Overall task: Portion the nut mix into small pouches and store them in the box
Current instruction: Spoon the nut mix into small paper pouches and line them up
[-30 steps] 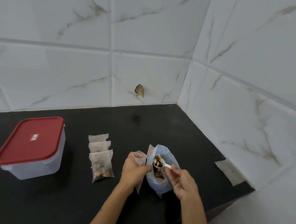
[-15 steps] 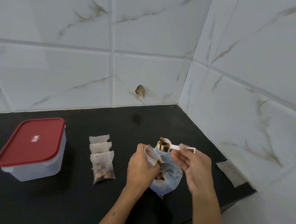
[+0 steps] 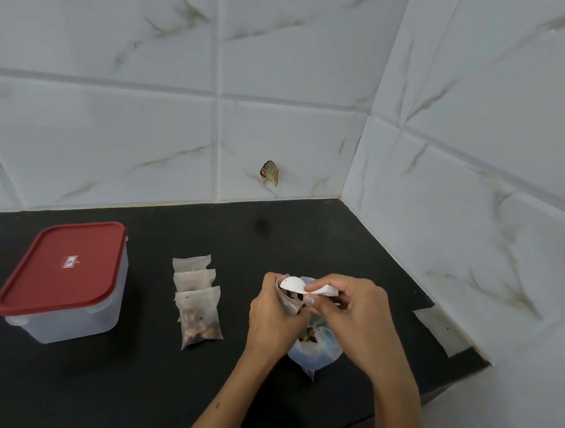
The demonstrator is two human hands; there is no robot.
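Observation:
My left hand [image 3: 274, 321] grips a small translucent pouch [image 3: 289, 299] with its mouth held open. My right hand [image 3: 356, 311] pinches the handle of a white scoop [image 3: 293, 283], which is tipped over the pouch's mouth; nuts show inside the pouch. Under both hands stands the bluish nut mix bag [image 3: 316, 349], partly hidden. Three small pouches [image 3: 198, 302] lie in an overlapping row to the left; the nearest one holds nuts. The clear box with its red lid [image 3: 64, 269] on stands at the far left.
All of this is on a black countertop [image 3: 134, 386] in a corner of white marbled tile walls. A loose flat pouch [image 3: 442, 330] lies by the right wall. The counter's front right edge drops off near my right forearm.
My right hand lifted the full scoop out of the nut mix bag and turned it over onto the pouch's mouth. My left hand raised the pouch slightly.

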